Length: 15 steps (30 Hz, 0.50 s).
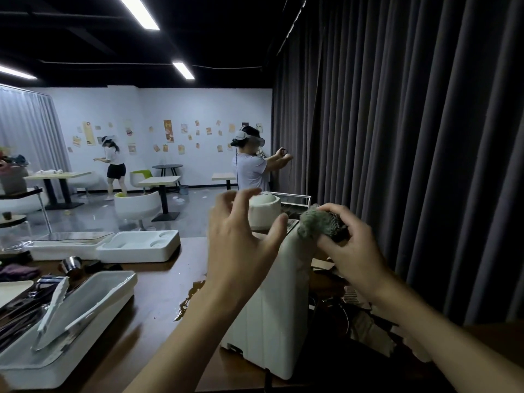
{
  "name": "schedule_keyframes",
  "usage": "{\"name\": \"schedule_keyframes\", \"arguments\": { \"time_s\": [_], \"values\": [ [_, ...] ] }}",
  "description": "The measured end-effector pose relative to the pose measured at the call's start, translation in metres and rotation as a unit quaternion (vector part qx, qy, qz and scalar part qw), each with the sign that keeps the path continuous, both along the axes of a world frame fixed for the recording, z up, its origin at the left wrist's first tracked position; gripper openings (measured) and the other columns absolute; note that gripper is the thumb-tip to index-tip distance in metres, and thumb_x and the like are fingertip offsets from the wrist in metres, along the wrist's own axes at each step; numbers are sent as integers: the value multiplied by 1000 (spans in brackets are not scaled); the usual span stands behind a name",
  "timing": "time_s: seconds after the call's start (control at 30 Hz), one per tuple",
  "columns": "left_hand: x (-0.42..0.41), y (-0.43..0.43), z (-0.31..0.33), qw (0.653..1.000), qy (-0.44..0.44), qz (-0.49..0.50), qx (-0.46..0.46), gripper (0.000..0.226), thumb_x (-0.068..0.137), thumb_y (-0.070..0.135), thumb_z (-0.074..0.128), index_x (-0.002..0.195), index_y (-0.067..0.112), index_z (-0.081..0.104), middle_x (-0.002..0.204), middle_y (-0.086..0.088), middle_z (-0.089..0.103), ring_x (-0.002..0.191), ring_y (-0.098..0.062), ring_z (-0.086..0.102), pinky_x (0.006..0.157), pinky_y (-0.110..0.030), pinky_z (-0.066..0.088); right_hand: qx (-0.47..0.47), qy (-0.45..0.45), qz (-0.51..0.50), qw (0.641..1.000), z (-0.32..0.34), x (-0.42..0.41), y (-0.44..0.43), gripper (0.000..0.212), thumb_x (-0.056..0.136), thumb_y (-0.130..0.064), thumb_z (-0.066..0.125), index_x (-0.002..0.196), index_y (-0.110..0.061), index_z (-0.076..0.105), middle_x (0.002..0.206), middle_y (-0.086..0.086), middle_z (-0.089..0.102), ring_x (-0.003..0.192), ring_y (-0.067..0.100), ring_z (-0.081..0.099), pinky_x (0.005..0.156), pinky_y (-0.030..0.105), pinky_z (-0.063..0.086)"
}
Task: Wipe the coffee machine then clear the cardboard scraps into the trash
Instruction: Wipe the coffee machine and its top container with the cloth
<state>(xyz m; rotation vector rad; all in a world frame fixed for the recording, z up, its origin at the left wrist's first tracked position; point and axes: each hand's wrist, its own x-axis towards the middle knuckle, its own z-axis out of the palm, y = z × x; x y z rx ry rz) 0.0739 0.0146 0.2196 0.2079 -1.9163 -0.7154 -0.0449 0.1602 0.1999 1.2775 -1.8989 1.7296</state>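
Clutched cloth (320,224), likely soft and light, bunched in right hand (354,251) at rigid coffee machine (272,307) top; spread left hand (238,239) fingers, empty.

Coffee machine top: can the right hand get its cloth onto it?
Likely yes. The right hand grips the cloth at the top edge of the coffee machine; the open left hand is beside it, not between them.

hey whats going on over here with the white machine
A person is cleaning a tall white plastic coffee machine on a brown wooden counter. Their right hand grips a bunched grey-green cloth at the machine's top edge. The left hand is open, fingers spread, near the top. Brown cardboard scraps lie to the machine's right, not yet cleared.
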Motion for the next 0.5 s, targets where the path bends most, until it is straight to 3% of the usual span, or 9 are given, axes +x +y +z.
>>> {"name": "schedule_keyframes", "arguments": {
  "time_s": [0.07,0.17,0.27,0.43,0.5],
  "values": [
    [-2,1,-4,995,-92,45,-13,92,64,78,56,144,41,28,139,4,36,135,-20,37,108,-47,33,-3,-23,-13,1000,0,-18,4,35,84,3,68,111,-19,65,106,-3,69,101,8,64,92,35,53],
    [-15,7,-19,974,-199,82,-71,115,59,88,54,150,41,4,158,-7,16,149,-26,13,114,-56,17,-1,-53,-14,999,1,-40,3,31,85,0,68,110,-18,67,106,-2,70,99,4,64,93,34,53],
    [-25,5,-30,970,-207,94,-81,117,60,80,64,151,38,4,161,-12,5,151,-26,3,116,-58,10,-7,-62,-14,998,5,-54,-4,30,87,-6,68,113,-21,67,113,-5,68,107,0,60,98,29,50],
    [-19,-22,-31,986,-162,22,-40,106,57,63,71,147,45,17,162,1,12,149,-17,13,119,-52,8,12,-67,-2,998,5,-69,-17,28,91,-12,65,108,-33,62,112,-6,66,115,12,57,103,32,44],
    [-12,-49,-28,986,-165,-18,-31,105,56,61,74,146,50,19,161,8,16,149,-14,16,121,-53,12,19,-75,1,997,2,-72,-19,28,91,-11,64,109,-32,61,111,-9,65,110,3,58,99,24,45]
  ]
}}
